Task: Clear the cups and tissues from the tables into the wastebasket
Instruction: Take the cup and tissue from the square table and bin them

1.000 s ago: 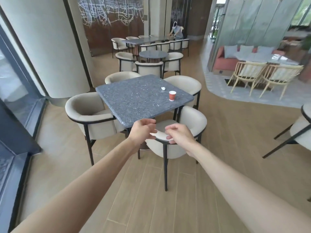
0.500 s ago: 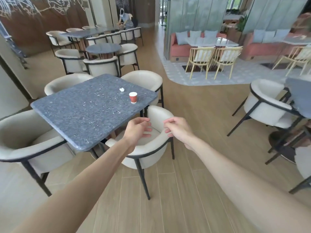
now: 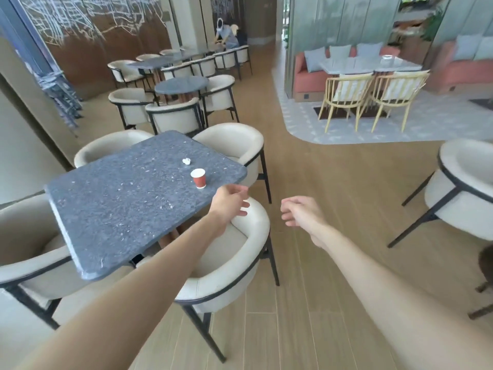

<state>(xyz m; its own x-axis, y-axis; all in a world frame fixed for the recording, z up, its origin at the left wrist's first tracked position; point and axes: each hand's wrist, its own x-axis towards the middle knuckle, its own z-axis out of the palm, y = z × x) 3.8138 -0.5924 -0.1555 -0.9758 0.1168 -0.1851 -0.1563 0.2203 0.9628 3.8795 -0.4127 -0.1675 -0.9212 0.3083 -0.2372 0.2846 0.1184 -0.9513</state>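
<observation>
step: approach, nothing picked up yet; person nears the grey speckled counter point(image 3: 128, 198), both arms out front
left hand point(image 3: 229, 204): empty, fingers loosely curled and slack, over the back of the near cream chair point(image 3: 240, 260), just short of the counter's near-right edge
right hand point(image 3: 301, 213): empty, loosely curled, out over the wood floor point(image 3: 333, 198), right of the chair, apart from the counter
cup point(image 3: 198, 178): red paper cup, white rim, upright, near the counter's right edge, nearest item to the left hand
tissue point(image 3: 187, 161): small white crumpled wad, just beyond the cup, a little left, not touching it
wastebasket: not visible in head view, place cannot be told
other counters: far round one and long one, too small to tell if anything lies on them
next move (judged): left hand reaches forward over the chair back, opens wider, closes round the cup; right hand could take the tissue
needs: light grip, paper cup probably crushes or tips easily; contents unknown
risk: chair back blocks a low reach
</observation>
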